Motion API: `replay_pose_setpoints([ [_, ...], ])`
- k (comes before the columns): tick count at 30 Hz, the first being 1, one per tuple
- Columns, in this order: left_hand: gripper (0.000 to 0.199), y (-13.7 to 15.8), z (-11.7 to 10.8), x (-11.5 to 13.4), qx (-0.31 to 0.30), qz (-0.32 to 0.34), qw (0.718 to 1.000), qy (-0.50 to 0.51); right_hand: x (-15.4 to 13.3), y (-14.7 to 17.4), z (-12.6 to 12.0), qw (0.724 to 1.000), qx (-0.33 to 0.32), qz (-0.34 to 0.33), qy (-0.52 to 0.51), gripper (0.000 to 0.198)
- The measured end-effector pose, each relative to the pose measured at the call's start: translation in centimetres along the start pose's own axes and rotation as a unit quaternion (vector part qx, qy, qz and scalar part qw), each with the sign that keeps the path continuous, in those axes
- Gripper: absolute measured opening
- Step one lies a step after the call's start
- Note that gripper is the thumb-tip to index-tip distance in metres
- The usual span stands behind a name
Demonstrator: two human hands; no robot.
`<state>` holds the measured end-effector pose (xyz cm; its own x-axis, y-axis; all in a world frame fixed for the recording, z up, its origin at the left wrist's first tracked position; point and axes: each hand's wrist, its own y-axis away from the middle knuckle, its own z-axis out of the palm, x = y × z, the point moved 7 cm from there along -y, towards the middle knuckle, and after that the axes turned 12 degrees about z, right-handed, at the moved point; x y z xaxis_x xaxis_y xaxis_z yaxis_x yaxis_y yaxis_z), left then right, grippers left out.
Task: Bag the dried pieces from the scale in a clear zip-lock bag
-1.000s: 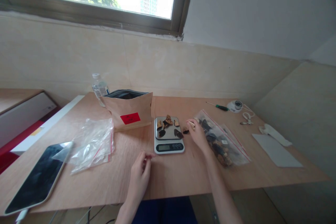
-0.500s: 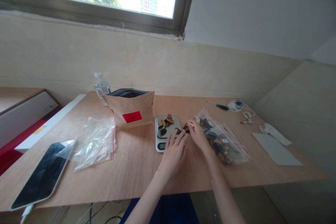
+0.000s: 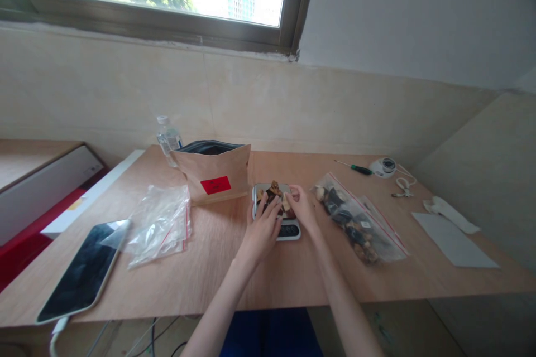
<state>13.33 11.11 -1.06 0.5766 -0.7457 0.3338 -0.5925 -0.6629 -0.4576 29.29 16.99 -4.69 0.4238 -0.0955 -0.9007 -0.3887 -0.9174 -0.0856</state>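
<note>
A small white kitchen scale stands at mid-table, its display facing me. A pile of dried pieces, brown, tan and dark, lies on its platform. They look like dried mushroom or herb slices; I cannot tell which. My left hand rests over the platform's near left side, fingers spread and touching the pile. At the platform's right edge, my right hand pinches a pale dried piece. Fingers partly hide the pile.
Right of the scale lies a clear zip bag of similar pieces. A brown paper pouch stands open at the left, near a plastic bottle, clear bags and a tablet. Farther right are a screwdriver, a white camera and white card.
My right hand has moved left from beside the zip bag to the scale's edge. The left hand has shifted left over the platform, and more dark pieces show on the pile.
</note>
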Motion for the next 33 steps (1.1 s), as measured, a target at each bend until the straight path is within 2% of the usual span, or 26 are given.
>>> replay_pose_setpoints([
  [2,0.039,1.3,-1.8,-0.8,0.04,-0.027,0.999,0.011,-0.3,0.9,-1.1,0.998,0.037,-0.029,0.036,0.035],
  [5,0.034,4.6,-5.0,-2.7,0.136,-0.088,0.986,0.026,0.1,2.7,-3.3,0.99,0.09,-0.068,0.079,0.03],
  [8,0.029,8.6,-8.3,-5.2,0.261,-0.17,0.95,0.018,1.7,4.4,-4.8,0.982,0.125,-0.085,0.112,0.03],
  [11,0.034,11.8,-10.5,-7.6,0.313,-0.26,0.911,-0.06,2.3,5.3,-5.0,0.968,0.138,-0.122,0.171,0.028],
  [15,0.044,13.4,-11.7,-10.6,0.269,-0.328,0.891,-0.16,2.2,4.8,-4.0,0.953,0.127,-0.152,0.231,0.033],
  [21,0.046,14.7,-10.0,-14.8,0.139,-0.362,0.91,-0.148,4.0,3.5,-3.0,0.956,0.103,-0.142,0.237,0.039],
  [26,0.043,15.2,-9.8,-15.1,0.105,-0.35,0.918,-0.154,5.4,3.5,-3.4,0.957,0.125,-0.131,0.226,0.034],
  [33,0.045,15.0,-10.9,-15.9,0.097,-0.368,0.915,-0.132,4.8,4.0,-4.1,0.959,0.145,-0.136,0.201,0.031],
])
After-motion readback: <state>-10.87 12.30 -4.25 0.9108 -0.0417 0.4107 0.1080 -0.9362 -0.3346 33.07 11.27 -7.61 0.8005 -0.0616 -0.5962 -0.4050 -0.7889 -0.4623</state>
